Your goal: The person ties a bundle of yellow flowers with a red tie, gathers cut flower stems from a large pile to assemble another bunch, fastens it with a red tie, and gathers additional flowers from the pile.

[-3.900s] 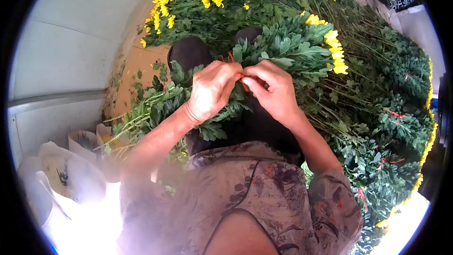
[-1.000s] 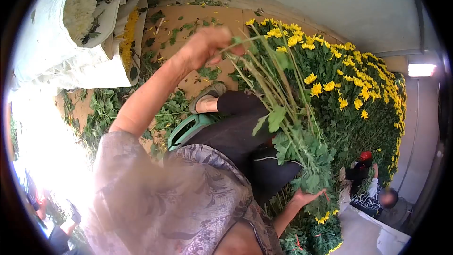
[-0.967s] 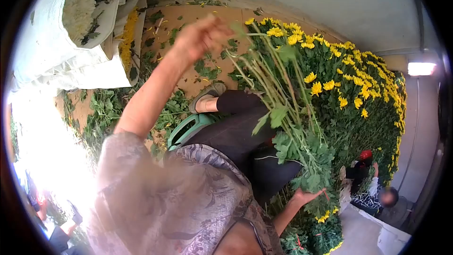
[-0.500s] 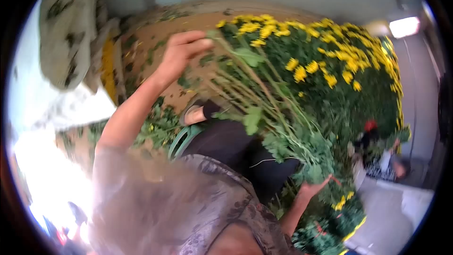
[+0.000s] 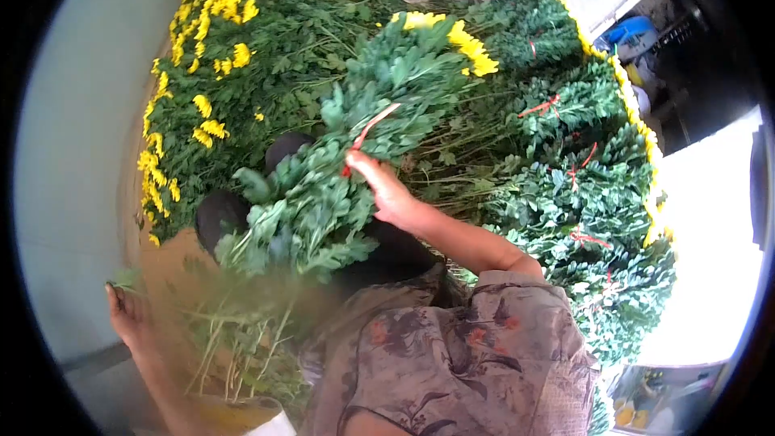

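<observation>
A leafy bunch of yellow chrysanthemums [image 5: 404,73] lies slantwise across my lap, its blooms toward the upper right and its bare stems toward the lower left. A red tie [image 5: 375,123] goes round it. My right hand [image 5: 383,186] is closed round the bunch beside the tie, the thumb on top. Far to the left, my left hand [image 5: 125,311] is closed with a green leaf [image 5: 127,278] at its fingertips, apart from the bunch. The lower part of the bunch is blurred.
Loose yellow chrysanthemums [image 5: 202,125] are piled at the upper left beside a pale wall [image 5: 85,129]. On the right lie several bunches with red ties [image 5: 573,169], blooms outward. A blue object [image 5: 630,35] stands at the upper right.
The view has swung round to the right. My right hand now grips the bunch from above near its red tie. My left hand has moved from beside the stem ends to the far left.
</observation>
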`<state>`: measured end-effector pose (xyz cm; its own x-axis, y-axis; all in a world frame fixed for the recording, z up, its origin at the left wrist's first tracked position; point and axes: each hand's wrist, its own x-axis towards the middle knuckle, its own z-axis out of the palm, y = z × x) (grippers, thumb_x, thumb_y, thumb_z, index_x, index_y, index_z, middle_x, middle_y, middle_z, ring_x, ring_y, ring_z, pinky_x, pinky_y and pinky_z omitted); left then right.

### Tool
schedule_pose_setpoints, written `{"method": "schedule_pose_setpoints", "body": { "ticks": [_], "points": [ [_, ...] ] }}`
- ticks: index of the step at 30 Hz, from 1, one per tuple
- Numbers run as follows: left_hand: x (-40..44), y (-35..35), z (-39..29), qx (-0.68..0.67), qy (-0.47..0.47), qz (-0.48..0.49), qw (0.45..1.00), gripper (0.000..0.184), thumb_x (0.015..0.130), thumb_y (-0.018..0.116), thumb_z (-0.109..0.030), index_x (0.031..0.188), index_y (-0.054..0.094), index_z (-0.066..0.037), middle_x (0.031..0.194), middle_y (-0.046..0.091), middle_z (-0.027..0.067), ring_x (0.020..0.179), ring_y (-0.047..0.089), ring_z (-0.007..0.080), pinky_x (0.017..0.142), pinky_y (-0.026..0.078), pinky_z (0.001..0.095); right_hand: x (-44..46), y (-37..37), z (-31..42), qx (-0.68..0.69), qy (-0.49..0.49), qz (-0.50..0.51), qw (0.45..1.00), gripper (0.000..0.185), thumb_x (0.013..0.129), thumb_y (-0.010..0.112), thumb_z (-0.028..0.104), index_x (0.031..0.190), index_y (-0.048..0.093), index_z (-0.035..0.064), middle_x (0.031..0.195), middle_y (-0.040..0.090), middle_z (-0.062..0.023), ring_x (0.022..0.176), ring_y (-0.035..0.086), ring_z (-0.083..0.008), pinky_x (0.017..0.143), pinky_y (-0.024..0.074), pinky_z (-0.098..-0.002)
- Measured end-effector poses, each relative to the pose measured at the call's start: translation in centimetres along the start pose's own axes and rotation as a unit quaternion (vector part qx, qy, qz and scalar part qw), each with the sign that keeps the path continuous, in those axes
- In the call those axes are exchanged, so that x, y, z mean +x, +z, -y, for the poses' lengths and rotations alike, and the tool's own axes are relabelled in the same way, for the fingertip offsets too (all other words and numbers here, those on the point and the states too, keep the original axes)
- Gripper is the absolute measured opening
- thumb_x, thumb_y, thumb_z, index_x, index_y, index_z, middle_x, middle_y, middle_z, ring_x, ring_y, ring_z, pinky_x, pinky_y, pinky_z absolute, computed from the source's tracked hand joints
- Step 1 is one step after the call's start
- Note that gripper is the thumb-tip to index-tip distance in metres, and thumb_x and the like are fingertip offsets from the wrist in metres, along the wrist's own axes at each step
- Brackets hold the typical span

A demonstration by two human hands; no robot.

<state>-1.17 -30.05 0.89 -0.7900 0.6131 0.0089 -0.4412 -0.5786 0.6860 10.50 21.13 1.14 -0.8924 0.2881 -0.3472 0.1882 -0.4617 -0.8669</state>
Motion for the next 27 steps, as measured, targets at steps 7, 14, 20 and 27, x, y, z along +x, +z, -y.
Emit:
{"method": "schedule_pose_setpoints", "body": {
  "ticks": [7,14,20,27],
  "points": [
    [-5.4,-8.4,-11.4,0.334,0.242,-0.339,0.845,0.026,0.097,0.048,-0.028,0.104,0.058,-0.005,0.087,0.055,0.0048,0.076,0.052,0.0175,0.065,0.047,0.0263,-1.4,1.0,-1.1,0.05,-0.003,0.069,0.996,0.041,0.084,0.067,0.031,0.115,0.058,0.0053,0.104,0.06,-0.0043,0.099,0.056,-0.0123,0.087,0.047,-0.034],
    [-3.8,-6.3,-8.9,0.164,0.14,-0.292,0.932,0.038,0.093,0.051,-0.046,0.105,0.057,-0.01,0.072,0.049,-0.003,0.062,0.042,0.007,0.054,0.035,0.0215,0.5,0.2,2.2,0.133,-0.014,-0.021,0.991,0.039,0.084,0.065,0.04,0.107,0.062,0.0079,0.099,0.063,-0.003,0.089,0.057,-0.013,0.083,0.046,-0.0306],
    [-4.4,5.7,-2.7,0.205,0.163,-0.448,0.855,0.014,0.093,0.056,-0.028,0.083,0.053,-0.018,0.067,0.043,-0.0068,0.061,0.042,0.0078,0.059,0.036,0.0244,1.1,-2.3,2.7,0.084,-0.115,-0.069,0.987,0.051,0.086,0.059,0.038,0.128,0.048,0.0107,0.128,0.046,-0.0115,0.118,0.047,-0.0256,0.094,0.0442,-0.0461],
    [0.2,8.7,-3.0,0.645,0.169,-0.435,0.605,0.038,0.089,0.054,-0.008,0.127,0.056,-0.013,0.073,0.057,0.0028,0.065,0.052,0.0115,0.063,0.046,0.0277,1.7,-5.7,2.6,0.101,-0.072,-0.137,0.983,0.064,0.083,0.06,0.05,0.132,0.046,0.0118,0.131,0.05,-0.0076,0.116,0.05,-0.0273,0.098,0.0402,-0.045]
  ]
}}
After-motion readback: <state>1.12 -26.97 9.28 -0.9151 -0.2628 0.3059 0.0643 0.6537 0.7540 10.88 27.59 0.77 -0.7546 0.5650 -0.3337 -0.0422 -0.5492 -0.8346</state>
